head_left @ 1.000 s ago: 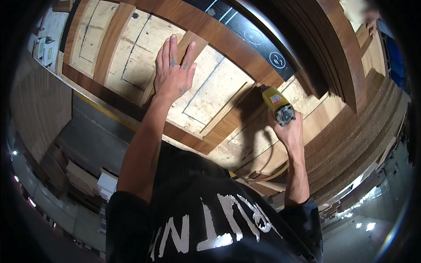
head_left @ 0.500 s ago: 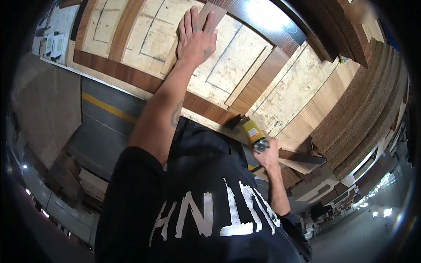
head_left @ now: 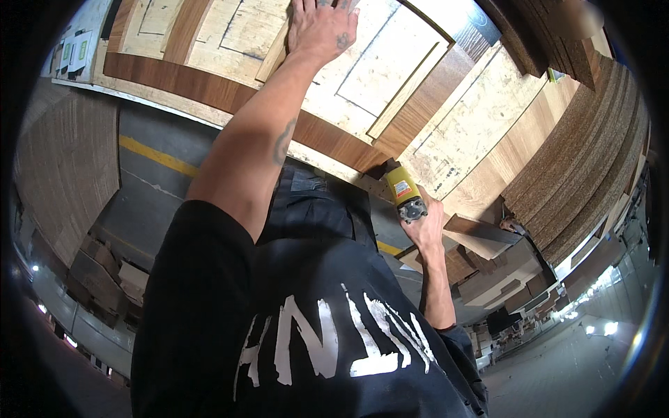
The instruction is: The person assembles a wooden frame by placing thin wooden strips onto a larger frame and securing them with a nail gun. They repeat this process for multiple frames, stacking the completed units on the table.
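The right hand [head_left: 430, 214], at 3 o'clock, is wrapped around a yellow tool [head_left: 402, 188] that points to 11 o'clock, its tip by the right end of a long brown strip [head_left: 334, 141]. I can't tell if they touch. The left hand [head_left: 322, 36], at 12 o'clock, lies open and flat. A cross strip [head_left: 426, 99] runs toward 1 o'clock over the pale tabletop [head_left: 474, 115]. Stacked brown boards [head_left: 578, 164] sit near 3 o'clock. The step looks like lining up the tool; the next move calls for steady hands.
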Motion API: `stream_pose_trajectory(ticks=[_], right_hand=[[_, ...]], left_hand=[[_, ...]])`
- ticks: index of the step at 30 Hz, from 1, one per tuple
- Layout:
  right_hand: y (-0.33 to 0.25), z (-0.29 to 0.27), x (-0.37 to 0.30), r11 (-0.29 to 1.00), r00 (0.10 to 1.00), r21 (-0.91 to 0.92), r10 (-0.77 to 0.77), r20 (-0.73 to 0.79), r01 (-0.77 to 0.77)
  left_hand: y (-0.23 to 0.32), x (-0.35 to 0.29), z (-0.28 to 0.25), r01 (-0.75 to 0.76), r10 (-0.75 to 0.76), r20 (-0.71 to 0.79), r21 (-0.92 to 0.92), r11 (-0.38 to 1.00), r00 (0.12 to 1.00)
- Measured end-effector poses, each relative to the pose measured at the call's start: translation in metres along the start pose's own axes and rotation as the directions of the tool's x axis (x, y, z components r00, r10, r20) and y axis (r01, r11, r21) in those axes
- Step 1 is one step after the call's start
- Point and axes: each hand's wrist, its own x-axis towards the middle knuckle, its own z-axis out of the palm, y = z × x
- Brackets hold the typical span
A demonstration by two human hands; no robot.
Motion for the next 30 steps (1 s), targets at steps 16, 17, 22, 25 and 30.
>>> stream_pose_trajectory(ticks=[16, 17, 22, 25, 30], right_hand=[[-0.006, -0.007, 0.009, 0.997, 0.998, -0.06, 0.058, 0.015, -0.057], [-0.006, -0.008, 0.01, 0.995, 0.997, -0.076, 0.074, 0.018, -0.072], [-0.019, -0.017, 0.015, 0.999, 0.998, -0.05, -0.014, 0.055, 0.017], [-0.02, -0.013, 0.02, 0.999, 0.997, -0.024, -0.022, 0.073, 0.024], [-0.018, -0.012, 0.024, 0.999, 0.995, -0.028, -0.015, 0.099, 0.018]], left_hand=[[0.001, 0.007, -0.002, 0.029, -0.03, 0.023, 0.007, 1.0, 0.999], [0.001, 0.008, -0.002, 0.027, -0.028, 0.016, 0.004, 1.0, 1.0], [-0.001, 0.003, -0.001, 0.008, -0.008, -0.011, -0.009, 1.0, 1.0], [0.003, 0.005, -0.005, 0.003, -0.003, 0.019, -0.005, 1.0, 1.0], [0.003, 0.008, -0.006, 0.002, -0.002, -0.004, -0.021, 1.0, 1.0]])
